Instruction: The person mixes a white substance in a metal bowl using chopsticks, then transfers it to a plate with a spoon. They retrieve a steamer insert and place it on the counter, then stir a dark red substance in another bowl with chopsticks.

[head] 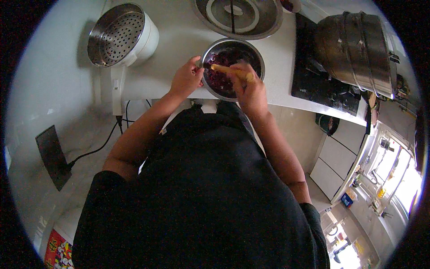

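A round stainless steel bowl point(263, 67) stands near the front edge of the counter. Dark purple, crumbly food point(215, 80) covers its inside; I cannot tell exactly what it is. My left hand point(188, 79) grips the bowl's left rim between thumb and fingers. Over the bowl, my right hand point(252, 95) is closed around a light wooden stick point(222, 69), whose one end points left toward the rim. Slight blur lies on the right fingers, and they hide part of the stick and food.
Behind the bowl sits a wide metal basin point(278, 23). A white electric pot point(153, 38) with a perforated steamer insert point(121, 35) stands left, its cable point(95, 149) running to a dark wall panel point(52, 158). A tall steel steamer pot point(352, 50) rests on the black cooktop point(309, 85) at right.
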Demonstrator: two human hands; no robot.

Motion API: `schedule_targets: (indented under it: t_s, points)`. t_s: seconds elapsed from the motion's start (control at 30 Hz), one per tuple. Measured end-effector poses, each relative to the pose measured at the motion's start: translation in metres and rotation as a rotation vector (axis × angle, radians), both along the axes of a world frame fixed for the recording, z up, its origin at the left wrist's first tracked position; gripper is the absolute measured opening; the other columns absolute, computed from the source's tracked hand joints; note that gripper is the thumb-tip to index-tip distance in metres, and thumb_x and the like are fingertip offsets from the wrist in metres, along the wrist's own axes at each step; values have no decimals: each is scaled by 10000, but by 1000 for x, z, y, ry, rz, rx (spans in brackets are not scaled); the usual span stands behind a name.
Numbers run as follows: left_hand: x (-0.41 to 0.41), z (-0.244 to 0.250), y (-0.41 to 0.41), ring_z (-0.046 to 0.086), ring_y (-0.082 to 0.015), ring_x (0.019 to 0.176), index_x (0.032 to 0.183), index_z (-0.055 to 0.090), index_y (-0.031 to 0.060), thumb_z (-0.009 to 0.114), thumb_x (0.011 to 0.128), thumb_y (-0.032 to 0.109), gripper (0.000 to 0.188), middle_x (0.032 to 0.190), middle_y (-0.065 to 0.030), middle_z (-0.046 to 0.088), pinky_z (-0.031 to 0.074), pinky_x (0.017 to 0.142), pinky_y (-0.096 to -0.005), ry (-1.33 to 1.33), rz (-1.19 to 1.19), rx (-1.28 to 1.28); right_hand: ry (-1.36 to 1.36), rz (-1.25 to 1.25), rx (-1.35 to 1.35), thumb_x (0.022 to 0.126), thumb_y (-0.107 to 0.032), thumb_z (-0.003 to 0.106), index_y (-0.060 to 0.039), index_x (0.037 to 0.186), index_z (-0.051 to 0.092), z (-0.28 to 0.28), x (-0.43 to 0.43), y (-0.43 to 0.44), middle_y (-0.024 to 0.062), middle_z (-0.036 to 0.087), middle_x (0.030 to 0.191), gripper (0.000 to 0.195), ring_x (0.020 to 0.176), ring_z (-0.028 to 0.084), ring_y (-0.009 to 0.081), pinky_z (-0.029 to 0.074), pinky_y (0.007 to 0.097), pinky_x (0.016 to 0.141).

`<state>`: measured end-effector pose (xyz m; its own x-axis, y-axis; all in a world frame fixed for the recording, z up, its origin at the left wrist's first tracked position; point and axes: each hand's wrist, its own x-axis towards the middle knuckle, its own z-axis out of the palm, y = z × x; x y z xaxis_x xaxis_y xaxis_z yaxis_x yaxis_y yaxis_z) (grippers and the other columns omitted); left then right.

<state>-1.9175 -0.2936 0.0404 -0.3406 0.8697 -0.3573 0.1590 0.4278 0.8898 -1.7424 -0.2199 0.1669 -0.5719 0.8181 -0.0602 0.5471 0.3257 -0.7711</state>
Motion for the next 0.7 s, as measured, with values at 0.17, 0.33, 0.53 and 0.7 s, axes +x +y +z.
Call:
schedule_targets:
  t_s: [0.17, 0.33, 0.53, 0.7]
  points:
    - [-1, -9, 7, 628, -183, 496, 1132, 470, 24, 608, 879, 128, 306, 795, -98, 647, 503, 474, -316, 44, -10, -57, 157, -69, 84, 919, -161, 599, -25, 1050, 603, 12, 2, 13, 104, 690, 943, 189, 860, 690, 185, 541, 308, 736]
    - [2, -1, 9, 623, -181, 494, 1084, 460, 30, 597, 889, 129, 257, 814, -103, 645, 488, 449, -308, -16, 24, -31, 73, 19, 81, 909, -121, 601, -10, 1018, 602, -1, 4, 13, 107, 672, 964, 155, 877, 687, 223, 533, 311, 770]
    - [-1, -7, 10, 615, -174, 488, 1094, 451, 25, 578, 914, 140, 248, 797, -105, 631, 490, 446, -309, -78, -17, -45, -17, -16, -1, 895, -133, 604, -104, 994, 677, 6, 0, 0, 82, 666, 973, 126, 899, 659, 244, 524, 340, 768]
    - [1, -8, 12, 615, -171, 487, 1091, 435, 20, 562, 927, 139, 240, 741, -98, 619, 492, 445, -313, -95, -9, -65, 30, -23, 83, 889, -117, 625, -16, 971, 627, 22, 5, -6, 115, 673, 960, 130, 869, 682, 240, 523, 327, 754]
